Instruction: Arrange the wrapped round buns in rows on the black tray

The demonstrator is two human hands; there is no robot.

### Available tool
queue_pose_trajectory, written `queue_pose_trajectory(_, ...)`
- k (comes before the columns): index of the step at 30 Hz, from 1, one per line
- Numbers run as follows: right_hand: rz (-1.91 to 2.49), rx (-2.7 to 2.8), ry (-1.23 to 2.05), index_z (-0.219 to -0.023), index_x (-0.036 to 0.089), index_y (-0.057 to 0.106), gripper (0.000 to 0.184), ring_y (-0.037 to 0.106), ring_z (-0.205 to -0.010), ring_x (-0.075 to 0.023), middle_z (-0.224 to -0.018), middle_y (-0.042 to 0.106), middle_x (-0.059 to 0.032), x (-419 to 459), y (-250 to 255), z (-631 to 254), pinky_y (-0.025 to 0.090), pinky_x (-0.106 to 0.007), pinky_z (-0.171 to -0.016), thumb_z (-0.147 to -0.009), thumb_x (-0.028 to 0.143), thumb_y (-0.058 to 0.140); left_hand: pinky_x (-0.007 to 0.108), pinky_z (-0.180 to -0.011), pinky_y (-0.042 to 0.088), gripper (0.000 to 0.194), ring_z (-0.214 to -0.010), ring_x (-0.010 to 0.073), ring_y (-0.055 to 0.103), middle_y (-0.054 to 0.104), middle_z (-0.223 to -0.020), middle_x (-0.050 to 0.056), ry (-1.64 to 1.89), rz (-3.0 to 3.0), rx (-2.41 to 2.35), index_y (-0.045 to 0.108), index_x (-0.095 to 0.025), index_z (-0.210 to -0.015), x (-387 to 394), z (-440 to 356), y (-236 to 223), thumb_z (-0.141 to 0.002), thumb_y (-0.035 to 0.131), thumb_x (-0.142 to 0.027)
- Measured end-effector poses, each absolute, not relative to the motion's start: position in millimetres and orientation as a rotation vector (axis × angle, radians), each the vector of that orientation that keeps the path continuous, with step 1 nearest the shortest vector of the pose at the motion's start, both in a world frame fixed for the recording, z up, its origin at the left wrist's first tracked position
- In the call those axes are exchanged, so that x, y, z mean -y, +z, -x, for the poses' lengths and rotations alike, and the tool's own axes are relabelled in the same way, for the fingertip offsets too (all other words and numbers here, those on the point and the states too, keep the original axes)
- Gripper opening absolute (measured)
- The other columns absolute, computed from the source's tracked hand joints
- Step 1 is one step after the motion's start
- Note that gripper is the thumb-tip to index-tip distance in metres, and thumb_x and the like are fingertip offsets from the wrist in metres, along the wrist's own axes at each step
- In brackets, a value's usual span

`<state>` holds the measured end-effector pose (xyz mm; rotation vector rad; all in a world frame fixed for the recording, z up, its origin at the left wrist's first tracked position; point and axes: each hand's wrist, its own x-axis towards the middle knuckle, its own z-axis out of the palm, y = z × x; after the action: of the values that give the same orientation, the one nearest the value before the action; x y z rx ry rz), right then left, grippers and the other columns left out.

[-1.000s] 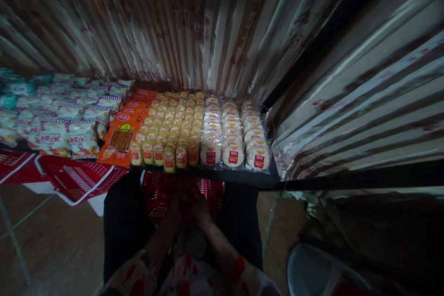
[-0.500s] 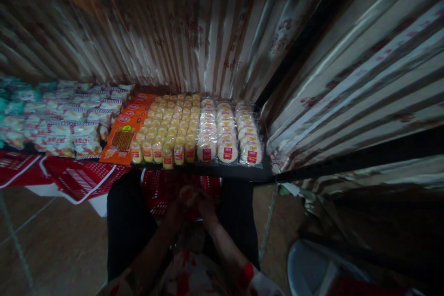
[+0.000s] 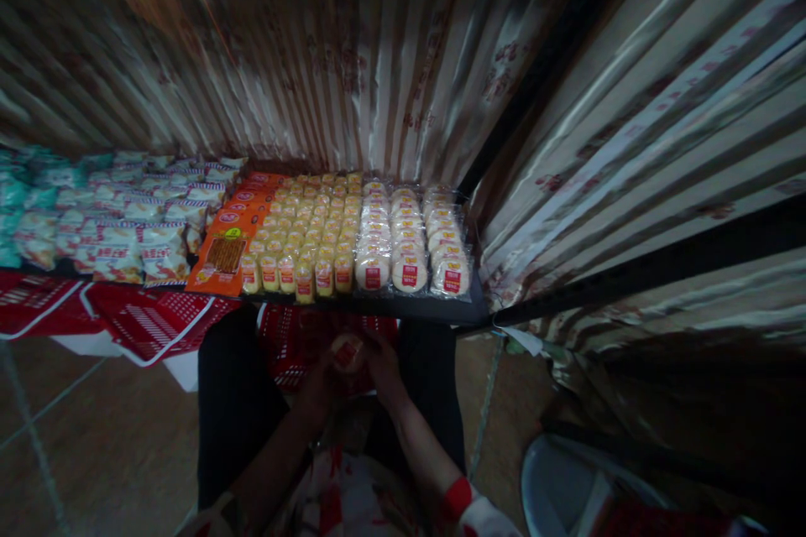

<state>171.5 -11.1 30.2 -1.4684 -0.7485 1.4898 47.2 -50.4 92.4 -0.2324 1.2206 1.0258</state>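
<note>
Both hands have risen since the earlier frame, lifting a round wrapped cake [image 3: 346,351] out of the red basket [image 3: 283,344] toward the shelf edge. Left hand [image 3: 321,382] and right hand [image 3: 383,365] are closed around the cake together, low between the knees. Judged step: carrying one piece up for stocking. Next move calls for clearing the dark shelf lip [image 3: 409,308] before setting down. Rows of round cakes [image 3: 409,243] and yellow packets [image 3: 315,235] fill the shelf; open room appears scarce, curtain [image 3: 567,185] close at right.
</note>
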Motion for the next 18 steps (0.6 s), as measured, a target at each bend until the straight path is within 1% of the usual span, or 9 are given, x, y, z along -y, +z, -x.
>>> queue_pose_trajectory(2, 1.445, 0.754, 1.515, -0.098, 0.019, 0.068, 0.044, 0.067, -0.096, -0.0244, -0.103, 0.073, -0.0078, 11, 33, -174, 0.052, -0.039, -0.088, -0.055, 0.025, 0.063, 0.028, -0.067, 0.055, 0.018, -0.074, 0.0205, 0.071, 0.074, -0.084, 0.011, 1.038, 0.183, -1.261, 0.067, -0.010, -0.098, 50, -46, 96, -0.083, 0.060, -0.018)
queue_pose_trajectory(5, 1.419, 0.765, 1.539, -0.098, 0.019, 0.068, 0.043, 0.067, -0.099, -0.0248, -0.104, 0.073, -0.0072, 10, 39, -177, 0.051, -0.039, -0.091, -0.055, 0.024, 0.065, 0.030, -0.066, 0.055, 0.013, -0.070, 0.0197, 0.070, 0.074, -0.082, 0.010, 1.056, 0.083, -1.337, 0.067, -0.009, -0.092, 51, -45, 93, -0.081, 0.061, -0.014)
queue_pose_trajectory(7, 1.409, 0.770, 1.552, -0.098, 0.019, 0.068, 0.043, 0.066, -0.099, -0.0249, -0.103, 0.073, -0.0073, 11, 45, -178, 0.051, -0.039, -0.091, -0.056, 0.026, 0.067, 0.030, -0.065, 0.054, 0.016, -0.068, 0.0188, 0.069, 0.073, -0.081, 0.008, 1.085, 0.008, -1.371, 0.066, -0.012, -0.092, 52, -44, 87, -0.076, 0.064, -0.011)
queue_pose_trajectory(9, 1.403, 0.769, 1.562, -0.100, 0.019, 0.067, 0.044, 0.067, -0.099, -0.0246, -0.104, 0.073, -0.0075, 11, 50, -177, 0.051, -0.038, -0.091, -0.057, 0.029, 0.068, 0.029, -0.065, 0.054, 0.022, -0.068, 0.0179, 0.068, 0.073, -0.082, 0.006, 1.115, -0.062, -1.404, 0.066, -0.015, -0.092, 53, -44, 79, -0.071, 0.068, -0.008)
queue_pose_trajectory(11, 1.407, 0.762, 1.568, -0.100, 0.019, 0.067, 0.045, 0.067, -0.098, -0.0243, -0.104, 0.073, -0.0077, 12, 54, -176, 0.051, -0.037, -0.090, -0.057, 0.032, 0.069, 0.029, -0.067, 0.053, 0.026, -0.070, 0.0173, 0.068, 0.072, -0.086, 0.005, 1.134, -0.110, -1.435, 0.065, -0.017, -0.093, 53, -46, 73, -0.069, 0.071, -0.010)
queue_pose_trajectory(14, 1.434, 0.753, 1.574, -0.097, 0.019, 0.067, 0.044, 0.067, -0.094, -0.0239, -0.099, 0.074, -0.0071, 14, 56, -174, 0.052, -0.036, -0.086, -0.057, 0.034, 0.070, 0.030, -0.069, 0.053, 0.026, -0.071, 0.0170, 0.068, 0.072, -0.089, 0.005, 1.110, -0.108, -1.486, 0.064, -0.018, -0.095, 54, -49, 69, -0.071, 0.071, -0.012)
queue_pose_trajectory(18, 1.490, 0.740, 1.564, -0.092, 0.019, 0.068, 0.039, 0.067, -0.087, -0.0225, -0.091, 0.074, -0.0056, 16, 53, -171, 0.052, -0.034, -0.080, -0.056, 0.034, 0.070, 0.031, -0.070, 0.054, 0.021, -0.071, 0.0171, 0.068, 0.072, -0.089, 0.006, 1.081, -0.116, -1.505, 0.062, -0.018, -0.097, 54, -52, 69, -0.078, 0.062, -0.010)
